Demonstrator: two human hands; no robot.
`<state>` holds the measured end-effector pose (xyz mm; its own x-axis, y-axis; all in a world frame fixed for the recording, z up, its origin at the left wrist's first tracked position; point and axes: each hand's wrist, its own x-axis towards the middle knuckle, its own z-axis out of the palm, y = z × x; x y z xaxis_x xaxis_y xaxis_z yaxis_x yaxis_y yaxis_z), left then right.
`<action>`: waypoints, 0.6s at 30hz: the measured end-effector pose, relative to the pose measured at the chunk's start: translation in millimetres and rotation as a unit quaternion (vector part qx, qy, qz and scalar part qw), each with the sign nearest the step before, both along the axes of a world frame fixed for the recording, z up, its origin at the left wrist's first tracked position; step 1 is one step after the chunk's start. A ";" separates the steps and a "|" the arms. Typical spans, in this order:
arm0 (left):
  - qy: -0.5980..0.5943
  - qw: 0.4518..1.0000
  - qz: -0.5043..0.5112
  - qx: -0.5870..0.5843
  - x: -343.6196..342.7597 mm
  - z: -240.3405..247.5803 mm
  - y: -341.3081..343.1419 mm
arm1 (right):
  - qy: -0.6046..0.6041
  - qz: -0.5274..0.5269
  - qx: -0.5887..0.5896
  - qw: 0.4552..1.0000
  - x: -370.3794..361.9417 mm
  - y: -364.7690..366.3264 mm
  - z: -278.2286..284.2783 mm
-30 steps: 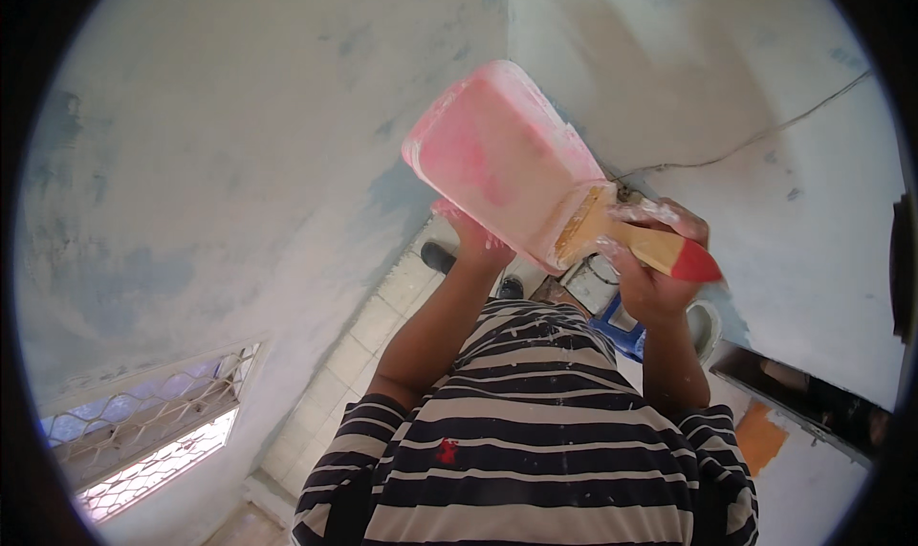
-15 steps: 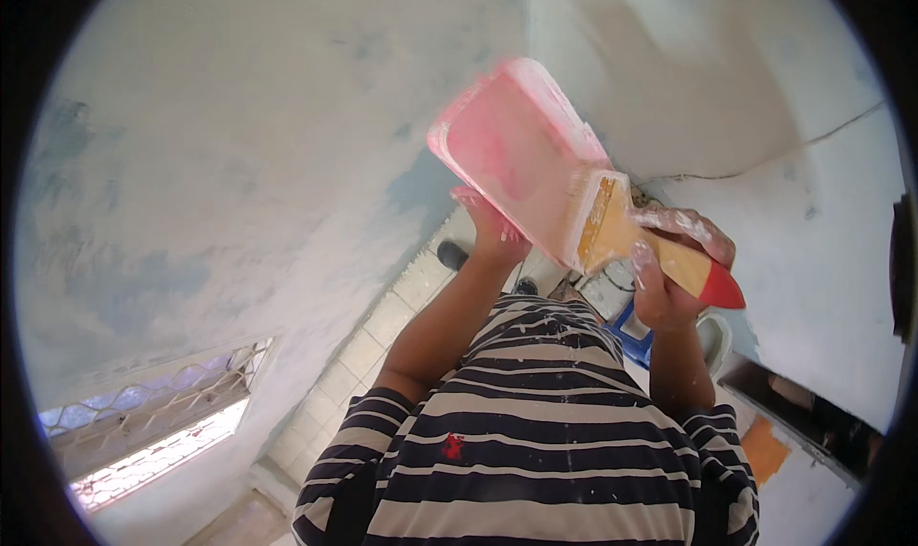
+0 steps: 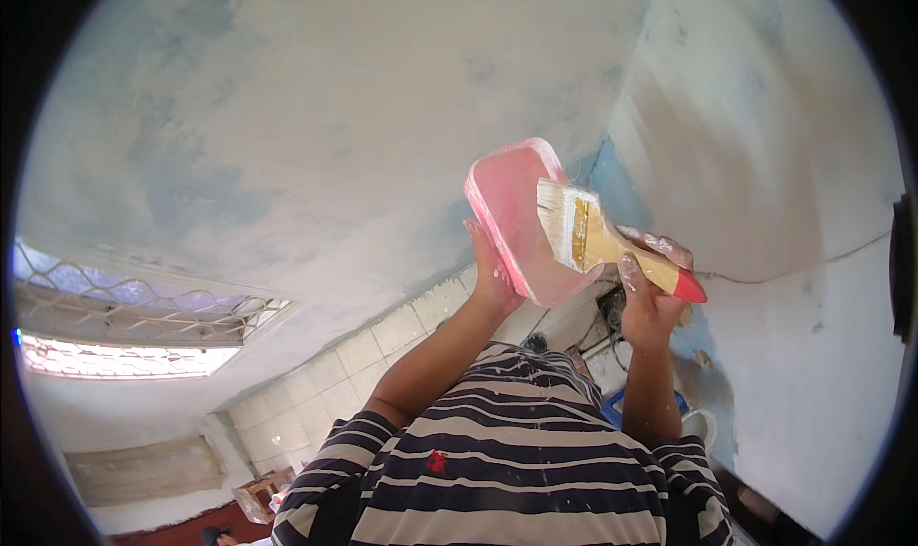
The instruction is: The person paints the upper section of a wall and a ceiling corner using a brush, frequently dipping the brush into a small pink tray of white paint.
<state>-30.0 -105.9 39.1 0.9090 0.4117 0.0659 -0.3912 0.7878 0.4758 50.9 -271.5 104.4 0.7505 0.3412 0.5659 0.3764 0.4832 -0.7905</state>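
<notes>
With my left hand [image 3: 497, 275] I hold a pink plastic tub [image 3: 514, 202] by its side, tilted, its rim smeared with white paint. The hand's fingers are partly hidden behind the tub. My right hand [image 3: 655, 288] is closed around the wooden handle of a wide, flat paintbrush [image 3: 598, 238], whose tip is red. Its pale bristles point left, over the tub's open face; whether they touch the inside I cannot tell. White splashes coat the fingers of my right hand.
A patchy whitish-blue wall [image 3: 354, 135] meets a second wall [image 3: 746, 154] at a corner ahead. Window grilles [image 3: 134, 302] are at the left. Pale floor tiles [image 3: 359, 352] run below, with a blue object [image 3: 612, 410] and a white bucket rim [image 3: 706, 424] by my right arm.
My view has turned, so the wall corner sits farther right and more of the window shows. The tub appears lower and more upright, and the brush has swung to point more leftward.
</notes>
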 end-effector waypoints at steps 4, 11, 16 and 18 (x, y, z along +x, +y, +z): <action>-0.017 1.000 0.007 0.009 -32.5 -12.1 37.0 | 0.047 -0.017 -0.056 0.997 -30.2 22.9 0.9; 0.072 0.996 0.040 0.022 -140.3 -0.4 79.4 | 0.064 -0.089 -0.078 0.991 -104.6 83.4 -6.5; 0.075 0.996 0.038 -0.019 -215.8 -4.2 116.3 | 0.204 0.098 0.090 0.970 -164.8 140.6 29.4; 0.061 0.997 0.043 -0.009 -243.9 -6.3 128.2 | 0.229 0.115 0.079 0.963 -187.8 161.1 30.0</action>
